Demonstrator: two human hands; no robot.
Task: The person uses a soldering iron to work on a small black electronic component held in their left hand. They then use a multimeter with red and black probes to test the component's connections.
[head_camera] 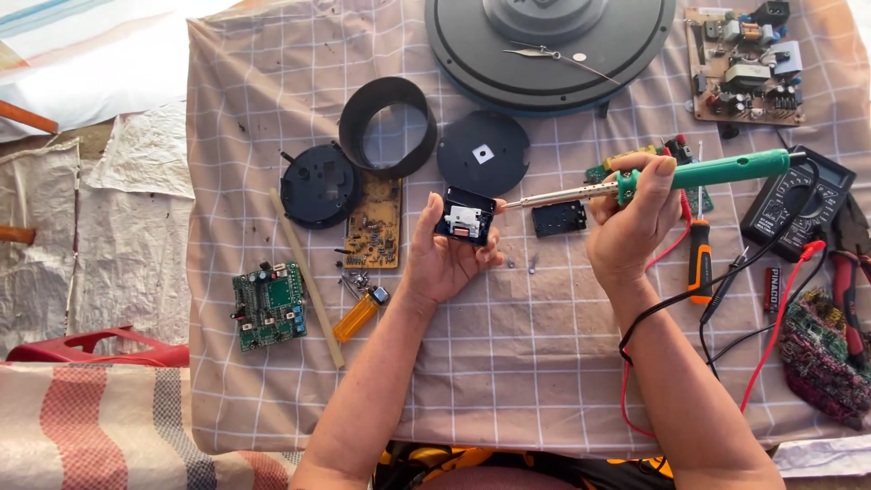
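Centrally, left hand palm up, grip cupping small black module, right hand clenched on green soldering iron

Left hand: grips small black module, open face up.
Right hand: holds green soldering iron, tip just beside module.
Surface: checked cloth.
Near left: yellow lighter, green circuit board.
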